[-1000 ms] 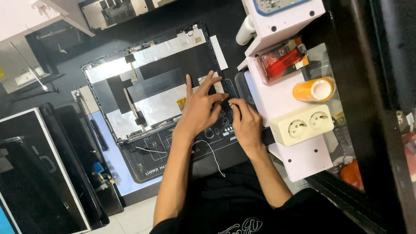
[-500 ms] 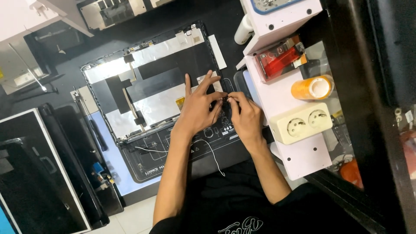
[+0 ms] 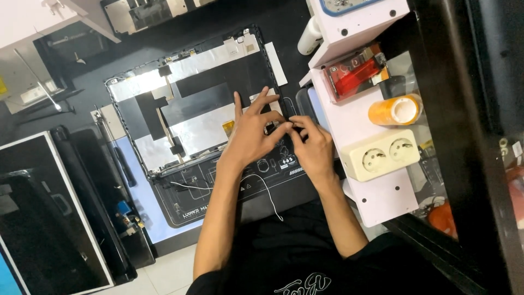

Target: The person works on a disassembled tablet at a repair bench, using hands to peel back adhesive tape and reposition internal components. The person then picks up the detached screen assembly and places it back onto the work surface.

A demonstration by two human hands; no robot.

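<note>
Left hand [image 3: 252, 128] fingers spread on opened display panel [image 3: 191, 109], right hand [image 3: 312, 145] pinching something too small to tell

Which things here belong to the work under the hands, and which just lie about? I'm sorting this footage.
In hand:
left hand and right hand, fingertips meeting over the opened panel
black work mat beneath it
thin white wire

Lying about:
orange tape roll
double socket
red box
black-framed screen
</note>
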